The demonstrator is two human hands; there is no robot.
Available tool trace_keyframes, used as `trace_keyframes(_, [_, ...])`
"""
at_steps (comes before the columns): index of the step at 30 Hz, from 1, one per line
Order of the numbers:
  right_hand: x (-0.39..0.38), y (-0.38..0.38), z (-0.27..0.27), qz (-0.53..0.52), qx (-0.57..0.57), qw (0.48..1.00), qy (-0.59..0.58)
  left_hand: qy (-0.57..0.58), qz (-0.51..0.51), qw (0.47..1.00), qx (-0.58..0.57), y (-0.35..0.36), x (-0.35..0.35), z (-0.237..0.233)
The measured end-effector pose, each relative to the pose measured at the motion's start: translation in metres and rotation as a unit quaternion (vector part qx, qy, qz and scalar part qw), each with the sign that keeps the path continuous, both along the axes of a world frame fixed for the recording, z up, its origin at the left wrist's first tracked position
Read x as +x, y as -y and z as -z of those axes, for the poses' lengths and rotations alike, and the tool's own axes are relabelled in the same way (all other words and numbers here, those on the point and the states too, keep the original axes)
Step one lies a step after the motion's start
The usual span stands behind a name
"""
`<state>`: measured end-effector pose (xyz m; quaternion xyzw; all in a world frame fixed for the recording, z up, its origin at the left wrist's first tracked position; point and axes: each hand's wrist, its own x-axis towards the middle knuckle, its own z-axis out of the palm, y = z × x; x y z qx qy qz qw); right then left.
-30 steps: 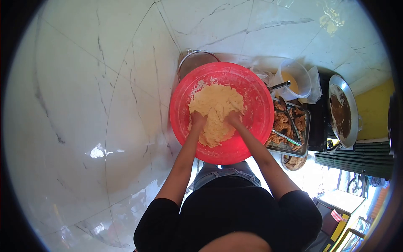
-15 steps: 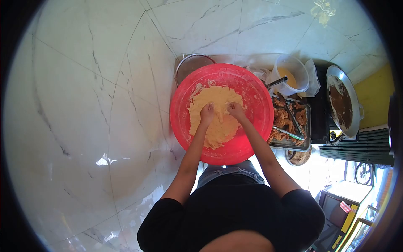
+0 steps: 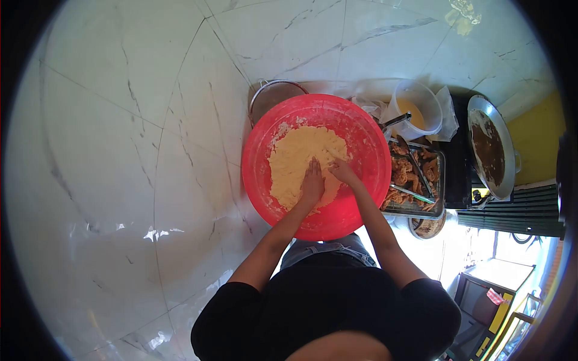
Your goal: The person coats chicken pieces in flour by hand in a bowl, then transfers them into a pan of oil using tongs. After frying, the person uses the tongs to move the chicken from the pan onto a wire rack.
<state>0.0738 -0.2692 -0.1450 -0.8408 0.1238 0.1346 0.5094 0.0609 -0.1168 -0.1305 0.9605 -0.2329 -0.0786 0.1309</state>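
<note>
A wide red basin [image 3: 256, 174] holds a mass of pale yellow flour or batter mix [image 3: 289, 162], with white powder on the basin's inner wall. My left hand [image 3: 312, 182] lies flat on the lower middle of the yellow mix, its fingers stretched out and pointing up the view. To its right, my right hand [image 3: 342, 171] touches the right part of the mix with its fingers bent. Whether anything is between those fingers is too small to tell.
Right of the basin, a metal tray [image 3: 444, 180] holds fried pieces and tongs [image 3: 421, 174]. Behind it stand a clear tub [image 3: 438, 111] of yellowish liquid and, farther right, a wide pan [image 3: 513, 144] with dark contents. A metal pot [image 3: 271, 99] sits behind the basin.
My left hand has moved down and right and flattened out from a closed shape. My right hand has shifted slightly down. The yellow mix between them looks flatter.
</note>
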Motion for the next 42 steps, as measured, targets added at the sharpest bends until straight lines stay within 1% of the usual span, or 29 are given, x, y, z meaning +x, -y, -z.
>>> trace_keyframes(3, [0.001, -0.001, 0.009, -0.009, -0.033, 0.999, 0.021, -0.020, -0.016, 0.999, 0.026, 0.005, 0.000, -0.007])
trace_keyframes(4, [0.002, 0.000, 0.013, -0.010, -0.014, 1.000, 0.014, -0.029, -0.025, 0.999, 0.035, 0.009, 0.003, -0.011])
trace_keyframes(6, [0.005, -0.002, 0.013, -0.011, 0.024, 1.000, 0.000, -0.012, -0.028, 0.999, 0.036, 0.012, 0.017, -0.012])
trace_keyframes(7, [0.004, -0.002, 0.014, -0.014, 0.015, 1.000, -0.002, -0.005, -0.029, 0.999, 0.038, 0.011, 0.020, -0.011])
trace_keyframes(10, [0.002, -0.002, 0.001, -0.020, -0.002, 1.000, 0.010, -0.038, -0.003, 0.999, -0.033, 0.001, 0.029, 0.002])
trace_keyframes(12, [0.006, -0.001, 0.005, -0.017, 0.007, 0.999, 0.043, -0.039, 0.003, 0.999, -0.029, 0.002, 0.031, 0.005])
trace_keyframes(13, [0.007, 0.000, 0.007, -0.013, -0.006, 0.999, 0.037, -0.042, 0.005, 0.999, -0.026, 0.001, 0.030, 0.007])
trace_keyframes(14, [0.006, -0.003, -0.001, -0.010, -0.018, 0.999, 0.030, -0.047, 0.001, 0.999, -0.004, 0.001, 0.028, 0.003])
trace_keyframes(16, [0.006, -0.003, 0.002, -0.009, -0.023, 0.999, 0.029, -0.056, -0.007, 0.998, 0.039, 0.005, 0.025, -0.013])
trace_keyframes(19, [0.011, 0.002, 0.020, -0.003, -0.007, 0.999, 0.044, -0.026, -0.028, 0.999, 0.028, 0.005, 0.003, -0.020])
trace_keyframes(22, [0.008, 0.000, 0.012, 0.006, 0.005, 0.999, 0.041, -0.041, 0.000, 0.999, -0.026, -0.006, -0.002, -0.013])
trace_keyframes(25, [0.008, 0.002, 0.013, 0.009, 0.003, 0.999, 0.040, -0.033, 0.001, 0.999, -0.030, -0.004, -0.004, -0.012])
trace_keyframes(27, [0.010, 0.001, 0.002, 0.005, -0.018, 0.999, 0.036, -0.046, -0.017, 0.999, 0.001, 0.002, -0.003, -0.019])
trace_keyframes(28, [0.012, 0.000, -0.003, 0.007, -0.024, 0.998, 0.053, -0.053, -0.026, 0.998, 0.017, 0.005, -0.001, -0.023])
trace_keyframes(30, [0.008, -0.002, -0.006, 0.013, -0.033, 0.996, 0.079, -0.054, -0.017, 0.998, 0.018, 0.005, 0.003, -0.022])
trace_keyframes(33, [0.008, -0.002, -0.008, 0.016, -0.018, 0.998, 0.058, -0.080, 0.012, 0.996, 0.026, 0.000, 0.005, -0.025])
trace_keyframes(34, [0.009, -0.003, -0.009, 0.020, -0.039, 0.997, 0.059, -0.086, 0.024, 0.996, 0.028, -0.002, 0.011, -0.029])
trace_keyframes(36, [0.007, -0.006, -0.009, 0.024, -0.081, 0.995, 0.058, -0.071, -0.016, 0.997, -0.006, -0.014, 0.017, -0.030])
trace_keyframes(37, [0.009, -0.007, -0.009, 0.006, -0.098, 0.995, 0.036, -0.062, -0.035, 0.997, -0.021, -0.023, 0.022, -0.031])
trace_keyframes(40, [0.003, -0.026, -0.039, -0.040, -0.159, 0.986, -0.036, -0.099, -0.178, 0.974, -0.101, -0.050, 0.020, -0.042])
trace_keyframes(42, [0.005, -0.043, -0.058, -0.062, -0.217, 0.971, -0.075, -0.118, -0.232, 0.960, -0.101, -0.062, 0.018, -0.038])
